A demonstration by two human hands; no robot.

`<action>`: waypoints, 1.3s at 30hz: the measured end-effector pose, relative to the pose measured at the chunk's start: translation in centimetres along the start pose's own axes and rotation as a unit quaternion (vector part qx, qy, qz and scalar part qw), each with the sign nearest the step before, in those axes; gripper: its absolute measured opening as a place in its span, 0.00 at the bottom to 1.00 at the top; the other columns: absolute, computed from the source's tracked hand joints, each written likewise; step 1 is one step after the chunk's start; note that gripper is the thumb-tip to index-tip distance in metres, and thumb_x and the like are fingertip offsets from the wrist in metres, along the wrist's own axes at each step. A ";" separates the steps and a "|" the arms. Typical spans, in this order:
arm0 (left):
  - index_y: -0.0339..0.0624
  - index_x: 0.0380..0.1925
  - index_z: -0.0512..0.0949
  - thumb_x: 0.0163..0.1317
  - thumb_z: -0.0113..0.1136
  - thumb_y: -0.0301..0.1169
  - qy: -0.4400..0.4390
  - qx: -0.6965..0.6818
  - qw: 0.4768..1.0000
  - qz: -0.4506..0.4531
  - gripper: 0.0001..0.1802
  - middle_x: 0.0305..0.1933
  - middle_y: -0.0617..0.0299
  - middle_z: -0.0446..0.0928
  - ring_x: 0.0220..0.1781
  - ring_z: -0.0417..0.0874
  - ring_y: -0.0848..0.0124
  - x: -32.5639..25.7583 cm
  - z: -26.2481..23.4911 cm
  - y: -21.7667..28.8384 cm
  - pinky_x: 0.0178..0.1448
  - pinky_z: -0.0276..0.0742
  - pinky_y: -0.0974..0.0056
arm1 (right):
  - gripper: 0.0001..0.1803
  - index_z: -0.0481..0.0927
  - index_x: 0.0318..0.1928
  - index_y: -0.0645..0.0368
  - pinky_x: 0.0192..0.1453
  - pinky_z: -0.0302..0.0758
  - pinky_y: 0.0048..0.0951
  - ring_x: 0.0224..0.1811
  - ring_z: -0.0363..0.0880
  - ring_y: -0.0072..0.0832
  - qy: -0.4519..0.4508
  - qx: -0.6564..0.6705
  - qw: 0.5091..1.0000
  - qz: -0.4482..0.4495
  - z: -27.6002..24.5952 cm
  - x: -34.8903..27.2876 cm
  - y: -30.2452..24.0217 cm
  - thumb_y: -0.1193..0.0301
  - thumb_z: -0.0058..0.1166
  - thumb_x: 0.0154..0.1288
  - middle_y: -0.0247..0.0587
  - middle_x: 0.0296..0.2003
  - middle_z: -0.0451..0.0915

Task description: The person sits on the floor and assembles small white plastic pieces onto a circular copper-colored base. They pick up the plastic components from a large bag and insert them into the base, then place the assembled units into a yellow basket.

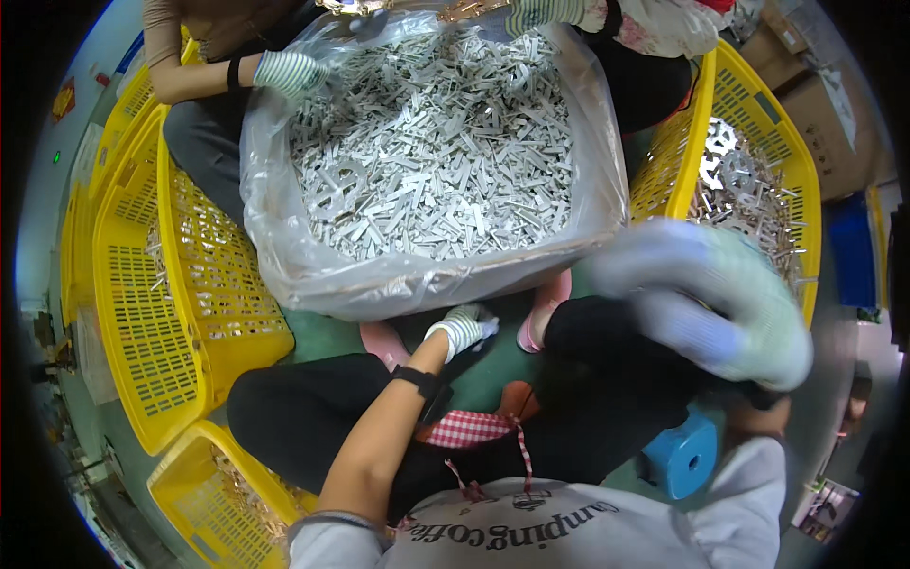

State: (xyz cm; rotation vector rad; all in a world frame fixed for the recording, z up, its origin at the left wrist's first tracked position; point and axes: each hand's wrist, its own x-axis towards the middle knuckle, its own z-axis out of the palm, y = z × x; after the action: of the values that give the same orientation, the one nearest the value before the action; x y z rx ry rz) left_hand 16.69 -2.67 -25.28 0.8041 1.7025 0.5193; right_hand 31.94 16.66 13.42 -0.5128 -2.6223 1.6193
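Note:
My left hand [463, 330], in a green-and-white striped glove with grey fingertips, is just below the near edge of a large box [445, 270] lined with clear plastic. Its fingers are curled; whatever they may hold is hidden. Many small flat silver metal strips [436, 161] fill the box. My right hand [706, 294], also gloved, is raised at the right and smeared by motion, so its fingers cannot be read. It is nearest to a yellow basket [700, 142] of shiny metal pieces [744, 199], partly covering it.
Yellow baskets [152, 313] stand at the left, one near basket [180, 474] holding copper-coloured pieces. Across the box, a co-worker's gloved hand [292, 74] reaches in; another gloved hand [545, 13] is near gold-coloured parts [474, 9]. A blue stool [687, 455] is at my right.

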 end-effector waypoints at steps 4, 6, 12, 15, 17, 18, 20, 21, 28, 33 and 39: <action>0.38 0.40 0.80 0.59 0.66 0.31 0.191 -0.255 0.915 0.248 0.11 0.32 0.64 0.81 0.31 0.78 0.76 -9.4 -3.2 9.0 0.40 0.77 0.67 | 0.22 0.74 0.54 0.66 0.50 0.75 0.27 0.44 0.79 0.27 -0.097 0.081 0.992 -0.007 6.5 4.9 -0.3 0.59 0.51 0.70 0.42 0.43 0.79; 0.38 0.41 0.80 0.60 0.66 0.33 0.206 -0.527 0.796 0.214 0.13 0.33 0.64 0.81 0.33 0.78 0.76 -16.6 -4.7 12.6 0.40 0.77 0.67 | 0.23 0.73 0.56 0.65 0.48 0.76 0.26 0.43 0.79 0.25 -0.124 0.076 0.989 -0.018 9.7 6.0 -0.2 0.59 0.51 0.71 0.41 0.43 0.79; 0.36 0.37 0.81 0.59 0.63 0.35 0.473 -0.369 0.743 0.297 0.13 0.33 0.60 0.81 0.35 0.78 0.74 -24.7 -5.0 12.9 0.43 0.77 0.66 | 0.21 0.76 0.54 0.65 0.54 0.72 0.33 0.46 0.77 0.32 -0.147 0.030 0.981 -0.121 15.5 4.8 0.3 0.61 0.51 0.69 0.43 0.42 0.81; 0.37 0.42 0.78 0.58 0.66 0.35 0.424 -0.382 0.763 0.305 0.16 0.35 0.61 0.80 0.37 0.79 0.74 -24.9 -4.6 10.0 0.46 0.76 0.66 | 0.19 0.78 0.49 0.66 0.44 0.72 0.26 0.38 0.75 0.23 -0.158 0.007 0.984 -0.085 16.3 5.2 1.7 0.62 0.53 0.68 0.35 0.35 0.79; 0.37 0.44 0.77 0.58 0.66 0.35 0.507 -0.287 0.750 0.314 0.18 0.36 0.60 0.80 0.38 0.79 0.74 -28.7 -6.0 9.4 0.46 0.76 0.66 | 0.18 0.79 0.44 0.65 0.35 0.68 0.20 0.30 0.71 0.17 -0.154 0.053 0.985 -0.050 15.8 5.7 2.8 0.61 0.54 0.68 0.30 0.27 0.76; 0.37 0.45 0.77 0.59 0.66 0.35 0.556 -0.233 0.723 0.338 0.18 0.37 0.59 0.80 0.38 0.79 0.74 -32.0 -7.3 8.8 0.46 0.76 0.66 | 0.18 0.79 0.42 0.64 0.34 0.68 0.21 0.28 0.71 0.18 -0.132 0.071 0.988 -0.044 15.1 5.6 3.2 0.59 0.54 0.69 0.30 0.26 0.76; 0.38 0.48 0.77 0.60 0.63 0.31 0.648 -0.179 0.676 0.301 0.17 0.41 0.60 0.79 0.41 0.79 0.75 -39.2 -9.6 5.6 0.47 0.77 0.68 | 0.19 0.78 0.39 0.62 0.31 0.69 0.21 0.24 0.71 0.18 -0.098 0.113 0.987 -0.050 14.6 5.9 3.4 0.56 0.54 0.69 0.30 0.23 0.75; 0.39 0.49 0.76 0.61 0.61 0.30 0.700 -0.143 0.634 0.297 0.16 0.43 0.60 0.78 0.42 0.79 0.75 -42.6 -10.5 3.2 0.49 0.77 0.69 | 0.19 0.78 0.37 0.62 0.30 0.69 0.21 0.22 0.71 0.18 -0.091 0.120 0.987 -0.057 14.6 6.3 3.5 0.55 0.54 0.69 0.31 0.22 0.75; 0.42 0.60 0.70 0.61 0.62 0.40 0.825 -0.420 0.366 0.092 0.29 0.59 0.60 0.74 0.57 0.72 0.64 -57.9 -5.2 -27.4 0.61 0.69 0.56 | 0.19 0.78 0.35 0.60 0.30 0.70 0.22 0.22 0.71 0.19 -0.112 0.119 0.985 -0.046 16.2 7.8 3.3 0.55 0.54 0.69 0.31 0.22 0.74; 0.40 0.71 0.55 0.57 0.49 0.69 0.705 -0.652 0.226 -0.164 0.53 0.73 0.50 0.59 0.71 0.62 0.57 -55.9 -0.7 -32.5 0.73 0.55 0.55 | 0.18 0.79 0.34 0.60 0.31 0.70 0.21 0.25 0.72 0.18 -0.115 0.106 0.987 -0.031 16.4 7.7 3.2 0.56 0.56 0.68 0.30 0.23 0.76; 0.43 0.60 0.68 0.57 0.45 0.72 0.636 -0.673 0.281 -0.251 0.47 0.57 0.52 0.72 0.55 0.73 0.59 -55.1 1.4 -40.5 0.58 0.70 0.54 | 0.18 0.79 0.36 0.62 0.33 0.70 0.21 0.26 0.73 0.18 -0.109 0.094 0.989 0.015 16.9 7.8 3.9 0.57 0.56 0.68 0.31 0.25 0.77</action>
State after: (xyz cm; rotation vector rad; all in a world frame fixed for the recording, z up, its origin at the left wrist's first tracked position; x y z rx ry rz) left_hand 15.79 -70.63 -17.74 -1.9125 1.5771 1.9843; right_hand 22.47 5.82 0.96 -0.3886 -2.5772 2.0133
